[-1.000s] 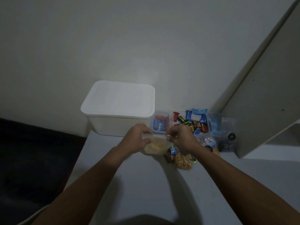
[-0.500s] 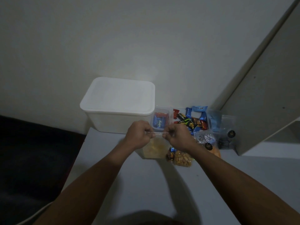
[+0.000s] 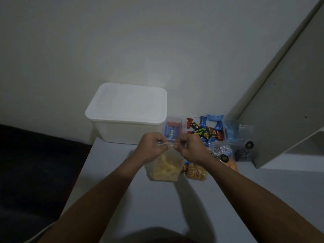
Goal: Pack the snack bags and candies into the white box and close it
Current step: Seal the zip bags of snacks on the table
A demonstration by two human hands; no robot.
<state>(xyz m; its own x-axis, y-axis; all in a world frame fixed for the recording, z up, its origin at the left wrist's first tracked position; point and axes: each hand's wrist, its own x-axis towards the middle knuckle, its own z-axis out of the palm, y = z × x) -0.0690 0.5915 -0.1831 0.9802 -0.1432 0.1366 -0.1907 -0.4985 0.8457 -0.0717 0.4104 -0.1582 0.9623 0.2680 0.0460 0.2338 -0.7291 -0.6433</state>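
Both sets of fingers are curled into pinches on the top strip of a clear bag of yellow chips [image 3: 165, 168]. The left hand [image 3: 150, 149] grips the strip's left end and the right hand [image 3: 190, 149] its right end, pulling it taut between them, probably to press the seal closed or check it before packing. The bag hangs below the knuckles at 6 o'clock; whether its bottom edge rests on the grey table [image 3: 175, 207] or hangs just above it cannot be told.

Just beside the bag at 3 o'clock lies a small bag of peanuts [image 3: 196, 171], partly under the right wrist. Further out, at about 1 o'clock from the hands, the remaining snacks are clustered against the wall: a small clear tub of candies [image 3: 172, 131], a heap of wrapped candy bars [image 3: 206, 131] in blue, red and black, and several clear pouches [image 3: 242, 142] with dark round stickers. Keeping them in one heap puts everything within the right hand's reach.

The white box [image 3: 122, 132] stands at 11 o'clock from the hands, at the table's far left corner, its lid [image 3: 128, 102] on. Judging from that, nothing can go in yet; the lid must come off first, so packing appears to be barely begun.
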